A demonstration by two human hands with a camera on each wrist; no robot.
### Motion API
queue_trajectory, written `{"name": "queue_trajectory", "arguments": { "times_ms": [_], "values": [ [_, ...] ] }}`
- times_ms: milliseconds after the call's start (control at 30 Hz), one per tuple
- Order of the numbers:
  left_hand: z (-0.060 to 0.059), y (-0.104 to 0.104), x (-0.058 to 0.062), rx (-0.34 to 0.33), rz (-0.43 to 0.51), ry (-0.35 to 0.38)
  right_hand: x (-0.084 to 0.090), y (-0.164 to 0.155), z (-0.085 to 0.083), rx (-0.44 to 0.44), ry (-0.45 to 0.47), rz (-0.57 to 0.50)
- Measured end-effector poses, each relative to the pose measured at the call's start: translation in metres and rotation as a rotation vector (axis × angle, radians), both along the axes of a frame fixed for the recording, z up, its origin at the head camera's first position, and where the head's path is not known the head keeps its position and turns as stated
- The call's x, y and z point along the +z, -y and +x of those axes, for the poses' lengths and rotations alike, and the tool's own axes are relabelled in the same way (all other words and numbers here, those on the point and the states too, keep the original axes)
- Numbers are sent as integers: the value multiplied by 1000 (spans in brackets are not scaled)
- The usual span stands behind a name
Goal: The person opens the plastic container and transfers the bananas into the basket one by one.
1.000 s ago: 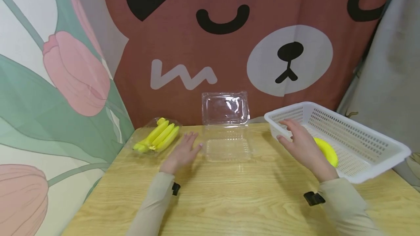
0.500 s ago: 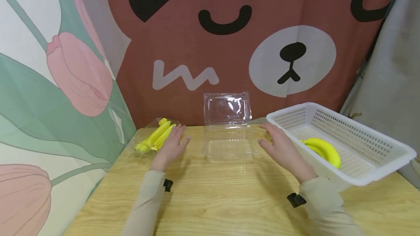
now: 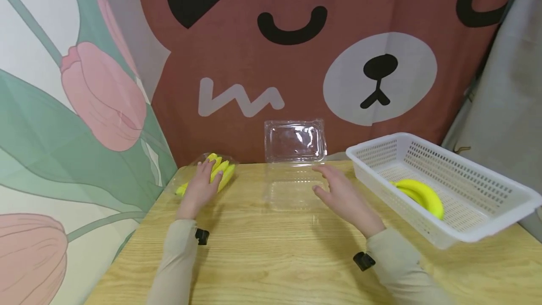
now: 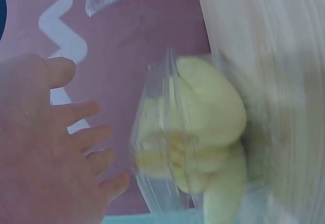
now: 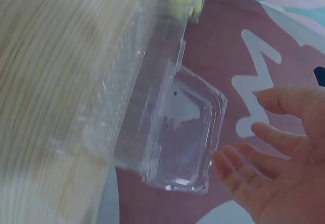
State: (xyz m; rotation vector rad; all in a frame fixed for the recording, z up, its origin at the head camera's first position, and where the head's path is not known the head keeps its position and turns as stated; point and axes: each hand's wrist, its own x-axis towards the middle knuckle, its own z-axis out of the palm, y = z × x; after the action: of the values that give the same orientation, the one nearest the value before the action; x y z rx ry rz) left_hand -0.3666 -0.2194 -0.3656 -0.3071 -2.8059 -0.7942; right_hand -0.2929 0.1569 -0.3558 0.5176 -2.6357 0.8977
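My left hand (image 3: pixel 200 192) is held over a clear plastic clamshell (image 4: pixel 144 188) packed with yellow bananas (image 3: pixel 226 175) at the back left of the table. Its fingers are spread and relaxed, and the left wrist view shows a gap between fingertips and plastic. A second clear clamshell stands in the middle with its lid (image 3: pixel 295 141) raised and its base (image 5: pixel 122 97) unfilled. At the right side of that base my right hand (image 3: pixel 347 201) hovers, fingers loosely bent, holding nothing.
A white perforated basket (image 3: pixel 400 204) stands at the right with yellow bananas (image 3: pixel 427 199) inside. Behind the wooden table (image 3: pixel 271 258) hangs a brown bear-print curtain (image 3: pixel 237 60); a tulip-print curtain (image 3: pixel 101 98) hangs at the left.
My left hand has moved left from beside the middle clamshell to over the banana clamshell. My right hand has moved left from over the basket to the open clamshell.
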Motion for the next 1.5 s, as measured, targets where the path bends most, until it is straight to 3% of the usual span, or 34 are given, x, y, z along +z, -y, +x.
{"name": "queue_trajectory", "arguments": {
  "times_ms": [167,433,600,733,967,1200,1333,1500],
  "values": [
    [0,22,1,37,2,-7,-4,16,-3,35,-29,-16],
    [5,50,4,62,-18,-16,-9,26,-2,63,9,-25],
    [9,61,2,62,-37,-6,-9,31,-4,77,27,-36],
    [10,66,-1,68,-86,-60,-11,37,-7,96,38,-31],
    [11,62,-2,139,-104,-109,-11,44,-8,109,52,-40],
    [7,57,-2,169,-79,-6,-8,53,-13,105,70,-58],
    [2,57,-4,108,-13,35,-8,62,-18,119,93,-80],
    [-3,56,-9,11,111,153,-7,78,-25,133,138,-139]
  ]
}}
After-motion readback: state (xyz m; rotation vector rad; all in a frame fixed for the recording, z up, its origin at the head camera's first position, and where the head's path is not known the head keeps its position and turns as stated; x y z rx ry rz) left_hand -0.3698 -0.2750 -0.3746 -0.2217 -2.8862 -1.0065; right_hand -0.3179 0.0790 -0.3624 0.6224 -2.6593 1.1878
